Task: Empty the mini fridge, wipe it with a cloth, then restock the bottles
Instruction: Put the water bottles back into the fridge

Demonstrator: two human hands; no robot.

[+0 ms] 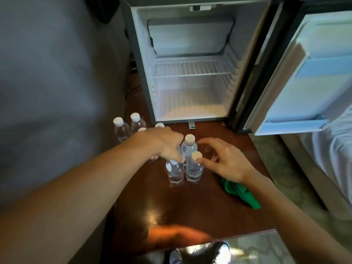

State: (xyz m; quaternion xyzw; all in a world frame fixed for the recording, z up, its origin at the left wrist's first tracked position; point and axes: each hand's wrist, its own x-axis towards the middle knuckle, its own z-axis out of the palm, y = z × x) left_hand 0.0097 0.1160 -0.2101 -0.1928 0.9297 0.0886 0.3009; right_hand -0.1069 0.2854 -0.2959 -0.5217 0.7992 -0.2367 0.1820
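Left hand [167, 145] gripping one bottle [175, 174], right hand [226, 161] loose, seven bottles [122, 130] total, one green cloth [238, 191]

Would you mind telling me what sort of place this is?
Most likely a hotel room: an open, empty mini fridge stands on a dark wooden surface, with small water bottles in front of it, and a bed with white linen is at the right.

bottles [193, 169]: 7 | green cloth [240, 193]: 1 | mini fridge [142, 54]: 1 | wire shelf [192, 68]: 1
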